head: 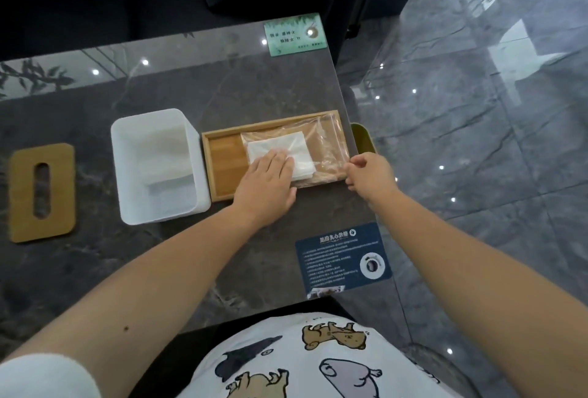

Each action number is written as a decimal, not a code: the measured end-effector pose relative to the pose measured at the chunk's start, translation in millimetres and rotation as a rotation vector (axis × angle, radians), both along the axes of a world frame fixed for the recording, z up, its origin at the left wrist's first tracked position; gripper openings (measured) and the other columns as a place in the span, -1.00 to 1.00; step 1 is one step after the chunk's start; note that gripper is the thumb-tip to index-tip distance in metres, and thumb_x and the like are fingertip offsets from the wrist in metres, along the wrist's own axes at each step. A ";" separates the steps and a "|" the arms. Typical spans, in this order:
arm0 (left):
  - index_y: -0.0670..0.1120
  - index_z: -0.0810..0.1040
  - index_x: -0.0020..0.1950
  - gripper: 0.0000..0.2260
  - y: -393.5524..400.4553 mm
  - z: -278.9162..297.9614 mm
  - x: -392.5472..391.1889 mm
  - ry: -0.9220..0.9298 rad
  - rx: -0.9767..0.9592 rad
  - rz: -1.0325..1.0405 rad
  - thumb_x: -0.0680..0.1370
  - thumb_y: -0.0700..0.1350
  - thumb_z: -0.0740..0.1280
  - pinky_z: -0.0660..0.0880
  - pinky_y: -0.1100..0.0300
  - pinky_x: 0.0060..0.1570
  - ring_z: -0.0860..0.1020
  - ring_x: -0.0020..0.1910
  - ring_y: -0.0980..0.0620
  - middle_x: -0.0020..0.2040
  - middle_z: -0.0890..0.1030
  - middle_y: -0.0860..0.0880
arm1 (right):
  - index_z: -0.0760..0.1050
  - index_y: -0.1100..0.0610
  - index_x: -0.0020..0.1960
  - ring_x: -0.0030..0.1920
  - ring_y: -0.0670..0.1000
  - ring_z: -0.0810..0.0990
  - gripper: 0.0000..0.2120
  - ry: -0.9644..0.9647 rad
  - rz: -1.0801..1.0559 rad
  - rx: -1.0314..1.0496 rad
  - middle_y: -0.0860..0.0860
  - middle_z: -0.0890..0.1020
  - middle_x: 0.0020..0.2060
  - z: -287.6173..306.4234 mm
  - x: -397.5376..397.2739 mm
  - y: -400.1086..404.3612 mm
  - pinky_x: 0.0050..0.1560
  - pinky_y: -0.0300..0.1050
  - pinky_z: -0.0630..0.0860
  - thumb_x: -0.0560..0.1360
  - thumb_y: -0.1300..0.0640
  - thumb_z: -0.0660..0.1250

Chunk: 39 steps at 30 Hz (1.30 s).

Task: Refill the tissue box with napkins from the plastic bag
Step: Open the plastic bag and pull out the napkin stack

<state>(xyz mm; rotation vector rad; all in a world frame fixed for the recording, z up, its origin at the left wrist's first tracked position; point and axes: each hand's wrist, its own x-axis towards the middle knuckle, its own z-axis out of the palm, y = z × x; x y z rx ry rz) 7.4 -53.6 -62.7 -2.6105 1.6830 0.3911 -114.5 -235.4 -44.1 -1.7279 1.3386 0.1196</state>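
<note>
Clear plastic bag (321,146) lies in the tray (222,159), napkins (299,151) inside. My left hand (267,181) presses flat on them; my right hand (369,174) pinches the bag's edge. Box (156,165) stands open beside, some napkins in, lid (41,192) off. More remain to transfer.

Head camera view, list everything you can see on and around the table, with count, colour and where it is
tissue box: one, white, open, left of the tray, some napkins inside
lid: one, wooden, slotted, far left
tray: one, wooden, table centre
plastic bag: one, clear, lying in the tray
napkins: one stack, white, inside the bag
green card: one, far table corner
blue card: one, near table edge
left hand: flat on the napkins
right hand: pinching the bag's right end
</note>
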 end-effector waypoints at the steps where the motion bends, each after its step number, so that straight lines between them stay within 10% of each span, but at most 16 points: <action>1: -0.21 0.25 0.48 -0.43 0.2 0.0 0.3 -0.001 0.002 -0.006 0.57 0.08 0.19 0.19 -0.09 0.43 0.25 0.47 -0.18 0.47 0.33 -0.22 | 0.54 0.12 0.16 -0.17 0.02 0.66 -0.82 -0.016 -0.031 0.021 0.02 0.64 -0.21 0.7 0.7 0.8 -0.04 0.06 0.66 0.56 0.15 0.33; 9: -0.21 0.32 0.45 -0.53 19.5 -3.3 -0.6 0.003 -0.019 -0.048 0.59 -0.02 0.23 0.23 -0.10 0.41 0.30 0.45 -0.19 0.44 0.38 -0.22 | 0.47 0.06 -0.03 -0.12 0.04 0.55 -0.98 -0.023 -0.073 -0.006 0.08 0.58 -0.07 2.2 -3.1 15.1 -0.11 -0.01 0.57 0.56 0.13 0.31; 16: -0.18 0.35 0.43 -0.57 28.1 -1.1 -0.1 0.051 -0.068 -0.046 0.61 -0.03 0.21 0.21 -0.06 0.43 0.29 0.45 -0.15 0.45 0.39 -0.18 | 0.59 0.14 0.02 -0.25 -0.03 0.52 -0.89 -0.128 -0.268 0.505 0.05 0.58 -0.20 4.9 -13.6 21.9 -0.28 -0.17 0.55 0.58 0.13 0.32; 24: -0.13 0.52 0.31 -0.67 1.0 26.8 1.0 0.210 -0.284 0.199 0.58 -0.06 0.24 0.31 -0.03 0.36 0.39 0.36 -0.12 0.37 0.48 -0.13 | 0.64 0.05 -0.14 -0.10 0.02 0.61 -0.90 -0.165 0.032 0.264 0.02 0.68 -0.17 16.2 -5.8 14.2 -0.06 -0.07 0.58 0.52 0.05 0.41; 31: -0.01 0.48 -0.26 -0.67 -55.5 51.6 -3.5 0.664 -0.167 0.562 0.61 0.11 0.16 0.37 0.16 -0.33 0.52 -0.28 0.04 -0.27 0.57 -0.02 | 0.57 0.03 -0.18 -0.15 0.02 0.63 -0.86 -0.162 0.166 0.137 0.01 0.66 -0.23 19.9 1.8 20.1 -0.14 -0.08 0.58 0.44 0.00 0.48; 39: -0.25 0.57 -0.19 -0.76 -59.7 46.8 1.1 0.774 -0.143 0.687 0.50 -0.10 0.23 0.53 -0.04 -0.22 0.53 -0.28 -0.10 -0.21 0.63 -0.18 | 0.57 0.07 -0.25 -0.25 0.02 0.53 -0.76 -0.169 0.180 0.192 0.02 0.61 -0.31 23.3 -4.0 22.0 -0.13 -0.03 0.56 0.51 -0.05 0.40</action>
